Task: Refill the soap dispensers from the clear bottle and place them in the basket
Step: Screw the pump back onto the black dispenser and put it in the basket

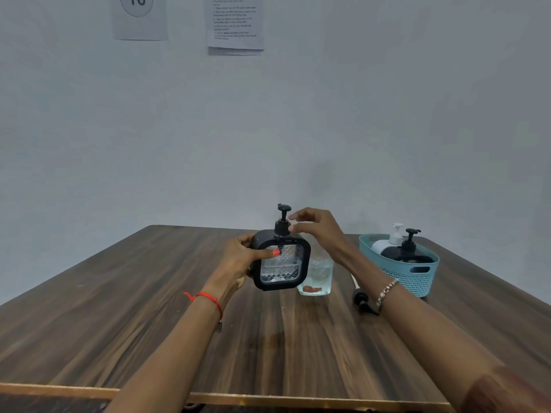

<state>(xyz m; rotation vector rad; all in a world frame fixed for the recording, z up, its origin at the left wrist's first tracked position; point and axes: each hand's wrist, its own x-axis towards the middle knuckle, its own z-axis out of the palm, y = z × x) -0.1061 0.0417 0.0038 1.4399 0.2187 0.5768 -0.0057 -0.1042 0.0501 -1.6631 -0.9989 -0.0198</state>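
**Wood-grain table, pale wall: pump going onto the third dispenser**

Brown table [149, 308] under a bare grey-blue wall; two paper notices [235, 22] pinned up high.

Task's thing: square black dispenser [280, 260] with a clear patterned window, held up off the table at centre. Left hand [244, 260] clamped round its left side, thumb across the window. Right hand [316, 231] at the black pump [282, 222], fingertips pinched near the collar; whether they actually grip it I cannot tell.

Step in hand, as I judge it: seating and screwing down the pump. Best done with the body kept upright and steady in the left hand, turning only the collar, starting gently so the thread catches straight; tilting risks spilling.

Just behind and right of it: clear bottle [316, 275], standing open, partly filled. A loose black pump cap [362, 302] lies on the table to its right, near the right forearm.

Far right: teal basket [417, 278].

Count:
- dispensers: three — one in hand, two in the basket (white [387, 241], black [408, 251])
- clear bottles: one
- baskets: one
- loose caps: one
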